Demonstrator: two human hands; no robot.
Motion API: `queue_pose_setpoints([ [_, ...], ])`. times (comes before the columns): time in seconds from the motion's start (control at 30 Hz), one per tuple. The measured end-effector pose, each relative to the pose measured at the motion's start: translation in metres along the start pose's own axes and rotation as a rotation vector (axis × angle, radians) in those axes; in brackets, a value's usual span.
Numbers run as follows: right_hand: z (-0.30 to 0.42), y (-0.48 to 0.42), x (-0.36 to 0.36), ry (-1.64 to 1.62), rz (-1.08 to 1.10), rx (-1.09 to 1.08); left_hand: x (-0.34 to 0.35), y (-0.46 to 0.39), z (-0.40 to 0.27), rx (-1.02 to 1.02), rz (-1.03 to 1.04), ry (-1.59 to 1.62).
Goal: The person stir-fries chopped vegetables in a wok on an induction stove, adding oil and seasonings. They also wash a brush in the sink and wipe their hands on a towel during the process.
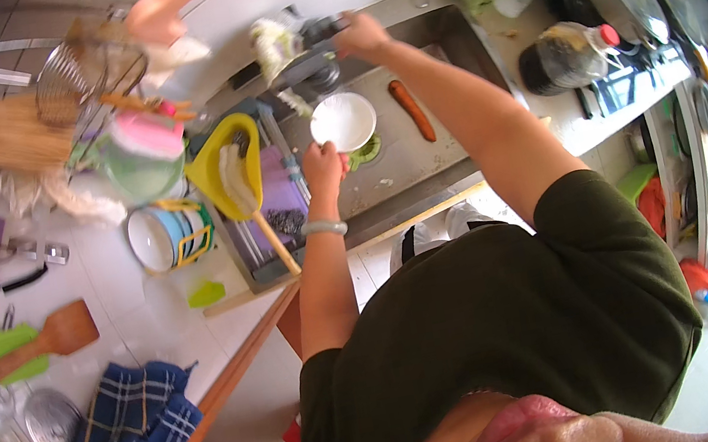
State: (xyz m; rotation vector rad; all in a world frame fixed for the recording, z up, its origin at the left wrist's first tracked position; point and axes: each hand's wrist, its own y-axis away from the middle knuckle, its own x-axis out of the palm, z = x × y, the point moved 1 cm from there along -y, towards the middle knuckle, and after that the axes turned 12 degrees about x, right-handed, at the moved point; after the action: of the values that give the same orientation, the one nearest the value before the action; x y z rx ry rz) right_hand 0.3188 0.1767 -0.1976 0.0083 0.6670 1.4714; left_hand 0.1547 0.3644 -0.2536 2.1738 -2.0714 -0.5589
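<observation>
My left hand (325,164) grips the near rim of a white bowl (343,121), tilted over the metal sink (383,184). Above and to the right, my right hand (361,34) is closed on the end of the grey faucet handle (325,29). Blur hides the finer parts of the faucet, and water flow cannot be made out. A pale, greenish cloth or net (274,45) hangs by the faucet. A carrot (411,111) lies in the sink to the right of the bowl. Partly behind the bowl is a green drain strainer (365,152).
A yellow strainer basket (240,127) and wooden-handled brush (274,240) lie left of the sink. Stacked enamel mugs (153,239), a wooden spatula (70,328) and a plaid cloth (135,426) are further left. A red-capped jug (562,58) stands right. Another person's arm (155,19) reaches in at the top.
</observation>
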Motion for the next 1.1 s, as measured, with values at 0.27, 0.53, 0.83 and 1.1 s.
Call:
queue_pose_setpoints([
  [0.27,-0.084,0.141,-0.074,0.066,0.234,-0.502,0.028,0.055,-0.035,0.142,0.096,-0.197],
  [0.53,-0.311,0.376,-0.302,-0.232,0.168,0.221,0.156,0.141,-0.209,0.174,0.316,-0.207],
  [0.83,-0.495,0.519,-0.482,-0.176,-0.561,0.379,0.473,0.151,-0.405,0.54,0.606,-0.288],
  [1.1,-0.577,0.526,-0.54,-0.282,-0.611,0.454,0.779,0.114,-0.481,0.831,0.363,-0.722],
])
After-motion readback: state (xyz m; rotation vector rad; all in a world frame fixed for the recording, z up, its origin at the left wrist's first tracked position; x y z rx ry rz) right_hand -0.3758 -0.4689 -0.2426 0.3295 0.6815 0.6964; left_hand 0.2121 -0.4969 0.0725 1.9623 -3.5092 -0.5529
